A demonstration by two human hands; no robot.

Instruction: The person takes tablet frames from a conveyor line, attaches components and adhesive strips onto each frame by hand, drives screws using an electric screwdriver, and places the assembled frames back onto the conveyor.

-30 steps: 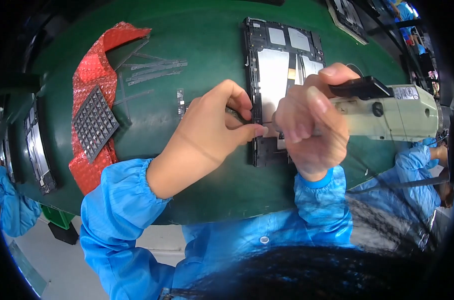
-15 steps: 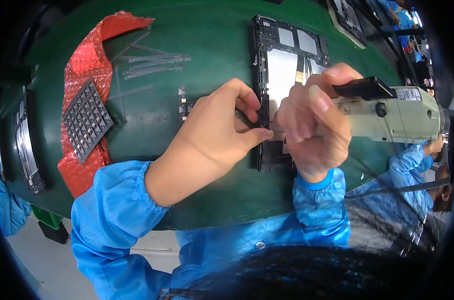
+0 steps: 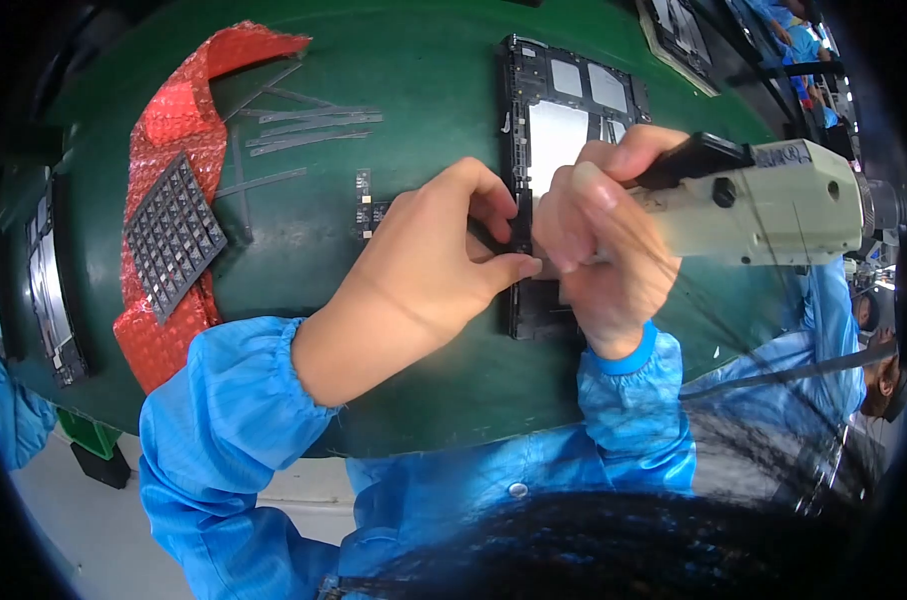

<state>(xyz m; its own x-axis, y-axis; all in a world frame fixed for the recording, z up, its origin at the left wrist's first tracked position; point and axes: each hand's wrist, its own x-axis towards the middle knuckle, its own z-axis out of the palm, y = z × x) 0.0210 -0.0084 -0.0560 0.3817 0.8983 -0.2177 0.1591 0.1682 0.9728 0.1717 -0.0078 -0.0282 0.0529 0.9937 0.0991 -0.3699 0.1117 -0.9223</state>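
Device chassis: my landmark, the dark device chassis (image 3: pixel 554 140) with silver panels lies flat on the green tabletop (image 3: pixel 424 75), under and ahead of both hands.
Left hand: I have the left hand (image 3: pixel 414 255) at the near part of the chassis's left edge, thumb tip over that edge.
Left grip: fingers curled toward the thumb with a narrow gap between, where a dark piece (image 3: pixel 489 236) shows just beside the chassis's left edge. The fingers cover much of it, so I cannot tell whether they have hold of it.
Right hand: my right hand (image 3: pixel 614 240) is over the right side of the chassis.
Right grip: wrapped closely around the front of a pale electric screwdriver (image 3: pixel 764 225), fingers on its black lever (image 3: pixel 696 160).
Screwdriver: its body points away to the right of the chassis; the tip is hidden by the hand, so I cannot tell what it touches.
Small board: a small part (image 3: pixel 364 205) lies left of the chassis, just beyond my left knuckles.
Strips: thin grey strips (image 3: pixel 314 125) lie scattered farther left of the chassis.
Gridded sheet: farther left again of the chassis, a gridded sheet (image 3: pixel 177 238) rests tilted on red bubble wrap (image 3: pixel 184 125).
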